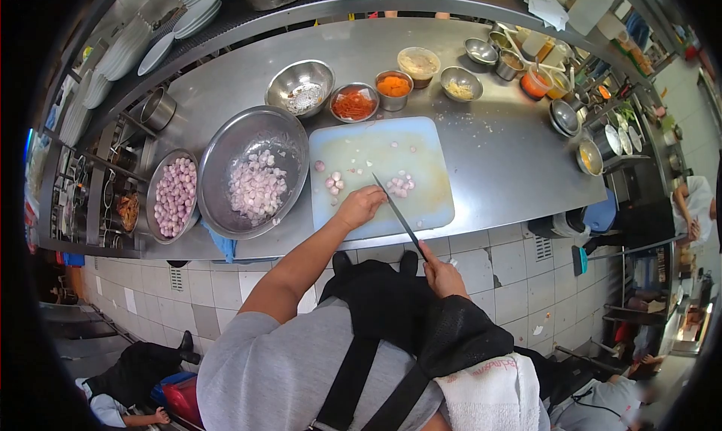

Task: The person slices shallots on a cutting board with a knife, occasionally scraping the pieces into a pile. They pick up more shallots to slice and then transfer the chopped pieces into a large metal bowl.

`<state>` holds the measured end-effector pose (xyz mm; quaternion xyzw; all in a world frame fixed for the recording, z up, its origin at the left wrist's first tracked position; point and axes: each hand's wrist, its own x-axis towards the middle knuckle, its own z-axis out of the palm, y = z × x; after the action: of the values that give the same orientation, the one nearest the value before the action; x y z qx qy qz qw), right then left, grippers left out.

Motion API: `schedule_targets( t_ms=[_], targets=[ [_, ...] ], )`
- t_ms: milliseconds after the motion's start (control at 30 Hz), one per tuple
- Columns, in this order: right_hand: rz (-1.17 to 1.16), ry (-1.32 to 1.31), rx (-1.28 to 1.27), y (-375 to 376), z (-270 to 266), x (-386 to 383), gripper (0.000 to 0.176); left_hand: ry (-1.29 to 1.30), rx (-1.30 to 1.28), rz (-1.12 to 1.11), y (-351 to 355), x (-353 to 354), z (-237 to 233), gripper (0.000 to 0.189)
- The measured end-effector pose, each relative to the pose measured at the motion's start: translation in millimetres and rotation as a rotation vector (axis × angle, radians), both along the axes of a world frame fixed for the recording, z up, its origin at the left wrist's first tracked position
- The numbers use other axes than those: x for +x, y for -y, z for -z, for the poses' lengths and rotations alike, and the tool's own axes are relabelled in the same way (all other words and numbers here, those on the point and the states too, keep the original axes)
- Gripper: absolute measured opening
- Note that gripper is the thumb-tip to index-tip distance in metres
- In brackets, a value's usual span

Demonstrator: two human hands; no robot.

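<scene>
My right hand [442,274] grips the handle of a knife [400,214], whose blade slants up and left over the cutting board [380,140]. Just left of the blade, my left hand [364,206] is closed with its fingers bent down at the board; whatever is in them is hidden. Right of the blade tip lies a small pile of cut shallots [401,184]. Several peeled shallots [334,181] sit on the board's left side, beyond my left hand. A large steel bowl [214,149] beside the board holds sliced shallots [258,186].
A steel basin of whole shallots [177,194] stands at far left. Behind the board are an empty-looking steel bowl [280,80], a bowl of red shreds [353,104] and a tin of orange food [393,86]. A plate shelf [331,10] overhangs the back. Other people are at both sides.
</scene>
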<state>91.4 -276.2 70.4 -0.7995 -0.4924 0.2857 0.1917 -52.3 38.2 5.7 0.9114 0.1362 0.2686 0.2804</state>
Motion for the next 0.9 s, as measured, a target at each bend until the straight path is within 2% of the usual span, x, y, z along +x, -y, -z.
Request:
schedule_targets(
  t_ms=[367, 567, 700, 767, 800, 867, 900],
  targets=[
    [0.015, 0.005, 0.061, 13.3, -16.0, -5.2, 0.067, 0.032, -0.008, -0.019, 2.5, -1.3, -1.0, 0.014],
    [0.011, -0.007, 0.071, -1.2, 3.7, 1.2, 0.065, 0.037, 0.010, 0.008, -0.6, -1.7, 5.6, 0.014],
    [0.071, -0.103, 0.116, -21.2, -24.3, 3.9, 0.063, -0.051, 0.000, -0.002, -4.7, -9.8, -20.1, 0.012],
    [0.097, -0.165, 0.144, -20.0, -36.6, 3.6, 0.063, 0.057, 0.046, -0.280, -18.9, -17.2, -40.4, 0.015],
    [0.132, -0.228, 0.156, -14.5, -37.9, 2.0, 0.062, 0.057, 0.051, -0.280, -27.7, -22.8, -51.2, 0.015],
    [0.130, -0.246, 0.161, -4.3, -28.3, 2.7, 0.063, -0.357, 0.110, -0.569, -49.2, -32.5, -68.2, 0.024],
    [0.095, -0.287, 0.110, -2.1, -27.5, 2.7, 0.063, -0.356, 0.115, -0.568, -56.9, -31.4, -68.3, 0.024]
  ],
)
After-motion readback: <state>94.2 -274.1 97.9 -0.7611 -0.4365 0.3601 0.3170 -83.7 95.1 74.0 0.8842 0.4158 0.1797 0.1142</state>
